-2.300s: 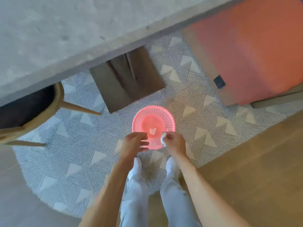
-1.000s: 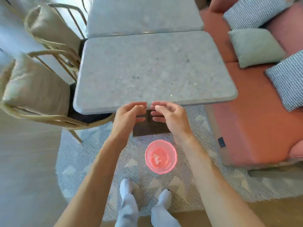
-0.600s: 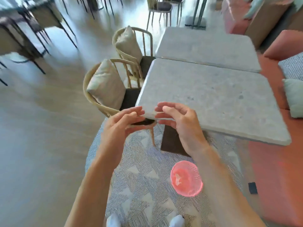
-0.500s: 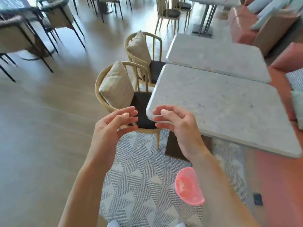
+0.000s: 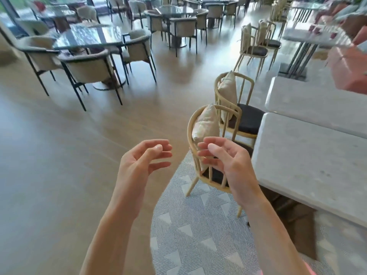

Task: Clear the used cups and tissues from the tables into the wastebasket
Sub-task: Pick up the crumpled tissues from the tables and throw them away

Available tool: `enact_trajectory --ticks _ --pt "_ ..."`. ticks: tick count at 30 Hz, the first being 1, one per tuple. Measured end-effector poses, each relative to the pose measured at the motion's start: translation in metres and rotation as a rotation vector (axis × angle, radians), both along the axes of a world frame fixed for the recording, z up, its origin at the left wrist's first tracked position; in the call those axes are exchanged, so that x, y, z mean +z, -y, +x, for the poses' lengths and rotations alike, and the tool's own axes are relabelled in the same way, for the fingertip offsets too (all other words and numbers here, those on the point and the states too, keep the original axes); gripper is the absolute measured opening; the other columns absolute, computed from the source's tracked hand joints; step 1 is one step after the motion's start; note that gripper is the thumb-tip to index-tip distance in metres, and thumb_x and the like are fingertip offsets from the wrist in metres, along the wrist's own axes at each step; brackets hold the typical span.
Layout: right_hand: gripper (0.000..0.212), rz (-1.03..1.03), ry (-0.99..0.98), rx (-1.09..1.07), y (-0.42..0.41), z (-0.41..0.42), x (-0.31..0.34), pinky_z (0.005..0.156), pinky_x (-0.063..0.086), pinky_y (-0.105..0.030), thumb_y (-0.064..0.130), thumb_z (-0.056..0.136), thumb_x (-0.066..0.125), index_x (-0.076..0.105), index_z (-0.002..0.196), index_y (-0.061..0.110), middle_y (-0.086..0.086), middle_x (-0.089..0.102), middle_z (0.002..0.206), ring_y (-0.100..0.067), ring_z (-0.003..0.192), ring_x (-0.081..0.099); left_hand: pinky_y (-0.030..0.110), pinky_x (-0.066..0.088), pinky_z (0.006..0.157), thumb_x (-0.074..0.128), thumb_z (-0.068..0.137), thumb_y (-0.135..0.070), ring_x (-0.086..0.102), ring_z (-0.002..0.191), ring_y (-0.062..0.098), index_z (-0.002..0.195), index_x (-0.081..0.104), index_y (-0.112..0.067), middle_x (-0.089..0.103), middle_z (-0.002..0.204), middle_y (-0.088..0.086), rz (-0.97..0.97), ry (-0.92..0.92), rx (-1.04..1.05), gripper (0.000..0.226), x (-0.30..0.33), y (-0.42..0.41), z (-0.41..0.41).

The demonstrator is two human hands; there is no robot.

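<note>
Wastebasket: out of frame apart from a pink sliver at the lower edge, possibly its rim. Nearest grey table shows no cups or tissues. Judgement: scan the farther tables first, before walking. Left hand and right hand hover, fingers loosely curled, apart, holding nothing.

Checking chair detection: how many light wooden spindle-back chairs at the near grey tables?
2. One chair sits behind the right hand at the nearest table; the other chair stands just beyond it. More may be out of frame.
</note>
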State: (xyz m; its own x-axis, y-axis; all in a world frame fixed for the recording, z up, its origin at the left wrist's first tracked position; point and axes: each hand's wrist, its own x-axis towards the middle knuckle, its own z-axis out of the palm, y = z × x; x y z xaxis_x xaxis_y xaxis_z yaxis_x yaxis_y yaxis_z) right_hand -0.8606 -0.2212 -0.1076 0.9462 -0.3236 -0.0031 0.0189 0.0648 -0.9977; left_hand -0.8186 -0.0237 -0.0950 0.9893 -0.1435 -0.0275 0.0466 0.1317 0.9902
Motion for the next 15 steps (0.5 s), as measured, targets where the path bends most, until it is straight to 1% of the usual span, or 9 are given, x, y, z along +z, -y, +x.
enact_trajectory --ticks 4,8,12,15 --pt "0.019 0.03 0.03 -0.002 -0.012 0.039 0.005 0.09 0.06 -0.037 0.012 0.102 0.057 0.068 0.116 0.006 -0.009 0.077 0.103 -0.026 0.097 0.074 0.043 0.056 0.085 0.053 0.1 -0.003 0.072 0.091 0.027 0.102 0.074 -0.005 0.076 0.099 0.015 -0.039 0.012 0.064 0.022 0.001 -0.019 0.036" --pt "0.021 0.028 0.044 0.01 -0.011 0.092 0.003 0.085 0.061 -0.031 0.016 0.103 0.056 0.068 0.116 0.005 -0.008 0.078 0.101 -0.024 0.097 0.074 0.042 0.056 0.084 0.053 0.1 -0.003 0.073 0.091 0.027 0.099 0.076 -0.009 0.077 0.096 0.013 -0.005 0.031 0.088 0.024 -0.002 -0.017 0.083" --pt "0.023 0.065 0.08 0.014 -0.002 0.168 0.003 0.082 0.061 -0.027 0.016 0.102 0.055 0.068 0.115 0.001 -0.011 0.077 0.1 -0.025 0.095 0.074 0.042 0.058 0.084 0.053 0.1 -0.004 0.073 0.091 0.028 0.099 0.078 -0.011 0.077 0.096 0.012 0.049 0.069 0.102 0.026 0.004 -0.008 0.15" --pt "0.022 0.081 0.105 0.042 0.01 0.236 0.01 0.081 0.061 -0.03 0.015 0.103 0.054 0.068 0.112 0.0 -0.013 0.077 0.101 -0.029 0.096 0.073 0.046 0.058 0.086 0.052 0.101 -0.006 0.073 0.092 0.028 0.1 0.079 -0.01 0.077 0.097 0.013 0.068 0.076 0.133 0.027 0.019 0.006 0.21"
